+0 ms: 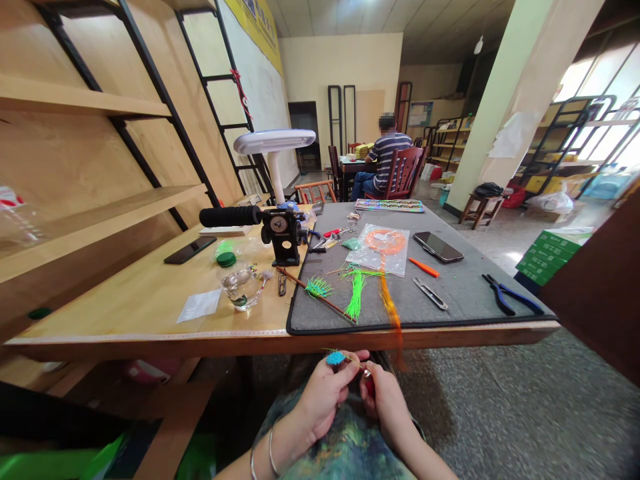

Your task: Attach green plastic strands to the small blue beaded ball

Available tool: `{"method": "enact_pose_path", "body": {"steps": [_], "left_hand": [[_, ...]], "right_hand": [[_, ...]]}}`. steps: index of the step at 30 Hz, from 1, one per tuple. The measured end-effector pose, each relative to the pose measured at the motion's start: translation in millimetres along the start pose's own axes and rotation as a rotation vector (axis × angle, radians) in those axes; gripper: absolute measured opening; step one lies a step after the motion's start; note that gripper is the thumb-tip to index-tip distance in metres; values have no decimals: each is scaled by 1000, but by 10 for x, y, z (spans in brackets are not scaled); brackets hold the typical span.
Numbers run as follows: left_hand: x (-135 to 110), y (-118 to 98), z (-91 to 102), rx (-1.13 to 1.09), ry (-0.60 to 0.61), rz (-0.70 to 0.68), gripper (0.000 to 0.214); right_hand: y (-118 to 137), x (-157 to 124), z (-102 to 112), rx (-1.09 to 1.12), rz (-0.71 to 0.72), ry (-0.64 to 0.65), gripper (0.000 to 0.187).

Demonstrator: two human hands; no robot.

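In front of the table edge, over my lap, my left hand is closed, its thumb and fingers pinching a small bright blue knotted or beaded piece with thin yellow-green strands. Close beside it, my right hand is closed around a small red object with a shiny metal end; its exact kind is mostly hidden by the fingers. A thin strand runs from the blue piece toward the right fingertips. Just beyond, on the mat, lie a bundle of bright green cords and orange threads that hang over the edge.
On the grey mat are thread snips, blue-handled pliers, a phone and a brown stick. Left of it stand a clear cup, a black clamp-like device and a lamp. A person sits farther back.
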State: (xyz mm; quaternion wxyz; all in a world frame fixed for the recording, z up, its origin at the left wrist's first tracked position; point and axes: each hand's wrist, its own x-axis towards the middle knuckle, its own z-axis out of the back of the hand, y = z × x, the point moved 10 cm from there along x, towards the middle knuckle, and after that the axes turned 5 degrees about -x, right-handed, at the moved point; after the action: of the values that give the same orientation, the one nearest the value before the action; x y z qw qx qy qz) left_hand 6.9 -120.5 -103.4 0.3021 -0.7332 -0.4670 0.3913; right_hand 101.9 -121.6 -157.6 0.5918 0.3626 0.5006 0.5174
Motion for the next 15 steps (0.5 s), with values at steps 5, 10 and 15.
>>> {"method": "enact_pose_path", "body": {"steps": [5, 10, 15], "left_hand": [[-19, -9, -10, -5, -4, 4, 31], [-5, 2, -5, -9, 7, -1, 29], [18, 20, 8, -4, 14, 1, 28]], "right_hand": [[-103, 36, 21, 9, -7, -17, 42], [-147, 28, -5, 22, -17, -22, 45], [-172, 38, 2, 28, -17, -27, 43]]}}
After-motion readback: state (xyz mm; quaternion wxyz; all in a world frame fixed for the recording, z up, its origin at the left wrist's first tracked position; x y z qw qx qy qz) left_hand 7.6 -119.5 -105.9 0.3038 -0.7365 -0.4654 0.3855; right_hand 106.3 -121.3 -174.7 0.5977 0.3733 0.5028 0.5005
